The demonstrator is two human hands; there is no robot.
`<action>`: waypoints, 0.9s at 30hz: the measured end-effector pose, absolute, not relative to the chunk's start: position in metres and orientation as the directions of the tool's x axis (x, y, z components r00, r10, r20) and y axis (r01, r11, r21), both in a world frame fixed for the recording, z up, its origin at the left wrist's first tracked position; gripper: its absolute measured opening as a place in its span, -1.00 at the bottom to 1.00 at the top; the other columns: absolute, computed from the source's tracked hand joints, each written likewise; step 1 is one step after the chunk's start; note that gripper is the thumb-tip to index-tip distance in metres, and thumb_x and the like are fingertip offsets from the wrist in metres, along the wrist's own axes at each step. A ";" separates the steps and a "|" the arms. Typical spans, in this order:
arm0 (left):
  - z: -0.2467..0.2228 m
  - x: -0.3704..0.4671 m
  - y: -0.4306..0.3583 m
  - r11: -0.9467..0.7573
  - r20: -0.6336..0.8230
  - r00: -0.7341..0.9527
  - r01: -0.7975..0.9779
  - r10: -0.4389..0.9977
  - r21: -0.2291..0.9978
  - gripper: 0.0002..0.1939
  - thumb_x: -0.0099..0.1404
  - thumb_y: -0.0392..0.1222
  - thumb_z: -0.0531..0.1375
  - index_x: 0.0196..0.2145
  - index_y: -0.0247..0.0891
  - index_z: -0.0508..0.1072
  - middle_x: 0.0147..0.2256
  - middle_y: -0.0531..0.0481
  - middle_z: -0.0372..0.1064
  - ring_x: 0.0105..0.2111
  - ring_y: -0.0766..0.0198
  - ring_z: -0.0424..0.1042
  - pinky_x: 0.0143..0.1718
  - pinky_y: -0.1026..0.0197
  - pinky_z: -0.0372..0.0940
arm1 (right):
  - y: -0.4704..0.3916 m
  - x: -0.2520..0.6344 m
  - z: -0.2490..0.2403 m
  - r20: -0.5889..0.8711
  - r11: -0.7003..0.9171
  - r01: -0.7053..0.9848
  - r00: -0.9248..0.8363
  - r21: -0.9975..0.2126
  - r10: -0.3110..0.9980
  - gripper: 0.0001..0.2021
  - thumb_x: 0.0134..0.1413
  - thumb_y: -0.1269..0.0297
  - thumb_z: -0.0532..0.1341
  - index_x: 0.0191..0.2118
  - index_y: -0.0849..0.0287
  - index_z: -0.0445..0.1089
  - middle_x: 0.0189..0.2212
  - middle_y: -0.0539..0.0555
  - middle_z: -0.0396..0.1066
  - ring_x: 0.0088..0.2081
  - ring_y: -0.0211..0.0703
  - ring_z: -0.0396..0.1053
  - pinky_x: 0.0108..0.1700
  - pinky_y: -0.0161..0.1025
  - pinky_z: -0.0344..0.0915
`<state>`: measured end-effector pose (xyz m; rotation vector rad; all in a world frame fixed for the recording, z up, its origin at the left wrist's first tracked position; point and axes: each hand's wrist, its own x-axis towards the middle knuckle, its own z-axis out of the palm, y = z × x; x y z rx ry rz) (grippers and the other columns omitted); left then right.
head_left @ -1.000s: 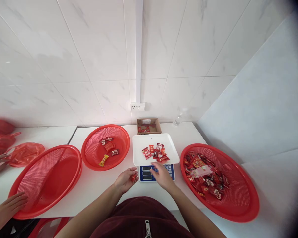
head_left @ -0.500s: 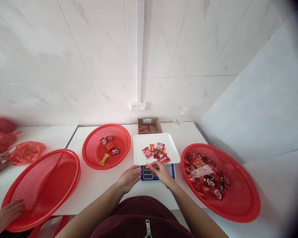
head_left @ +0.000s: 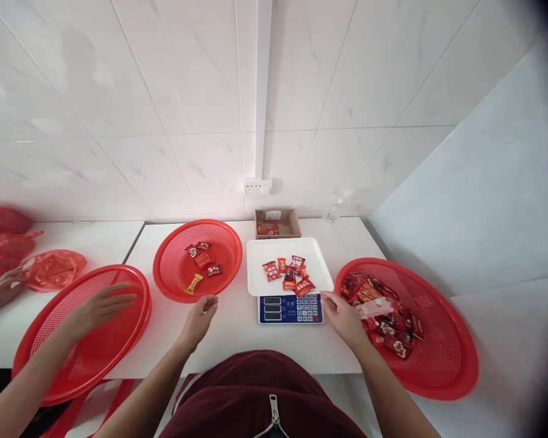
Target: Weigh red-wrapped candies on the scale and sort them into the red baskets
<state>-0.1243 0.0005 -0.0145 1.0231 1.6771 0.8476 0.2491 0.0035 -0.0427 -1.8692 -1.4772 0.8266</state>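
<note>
My left hand (head_left: 200, 319) is beside the front rim of the middle red basket (head_left: 232, 286), its fingers curled together with nothing visible in them. My right hand (head_left: 342, 313) is at the right front corner of the white weighing tray (head_left: 260, 249), thumb and fingers apart, holding nothing. Several red wrapped candies (head_left: 271, 271) lie in a loose group on the tray. Below the tray shows the scale's blue keypad panel (head_left: 291, 309). One yellow candy (head_left: 194, 284) and several red ones (head_left: 204, 260) lie in the middle basket.
A large red basket (head_left: 447, 340) on the right holds many red candies (head_left: 393, 328). Behind the tray are a cardboard box (head_left: 278, 234) and a clear plastic item (head_left: 332, 213). Another person's hand (head_left: 91, 313) is over the left red basket (head_left: 141, 286); another hand (head_left: 2, 292) touches red bags (head_left: 57, 269).
The candy from my right hand now lies on the tray. My right hand has moved right, and my left hand has moved left and curled. The other person's hand has risen over the left basket.
</note>
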 end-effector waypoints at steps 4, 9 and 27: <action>-0.024 -0.155 0.006 0.311 -0.197 -0.292 0.424 0.936 0.851 -0.68 0.04 0.04 0.19 -0.33 -0.25 0.39 -0.22 -0.16 0.45 -0.15 0.07 0.41 -0.09 0.06 0.26 | 0.000 0.267 -0.039 -0.100 -0.236 0.630 0.244 -0.739 0.965 -0.66 -0.01 0.14 0.06 -0.17 0.14 0.43 -0.15 0.18 0.49 -0.12 -0.02 0.43 -0.01 -0.07 0.30; -0.019 -0.160 0.011 0.300 -0.174 -0.287 0.489 0.942 0.819 -0.70 0.08 -0.03 0.15 -0.27 -0.27 0.39 -0.17 -0.19 0.43 -0.14 0.06 0.41 -0.11 0.05 0.28 | 0.002 0.265 -0.035 -0.092 -0.231 0.656 0.239 -0.719 0.967 -0.64 0.01 0.13 0.05 -0.15 0.15 0.42 -0.14 0.18 0.48 -0.12 -0.02 0.43 -0.01 -0.07 0.30; -0.050 -0.224 -0.031 0.476 0.074 -0.511 0.837 0.856 0.272 -0.31 0.25 -0.06 -0.04 0.25 -0.48 -0.07 0.25 -0.46 -0.13 0.28 -0.17 -0.20 0.20 -0.22 -0.15 | 0.008 0.256 -0.055 -0.078 -0.175 0.657 0.174 -0.733 0.982 -0.66 -0.01 0.17 0.04 -0.18 0.17 0.43 -0.18 0.21 0.49 -0.14 -0.02 0.45 -0.04 -0.09 0.32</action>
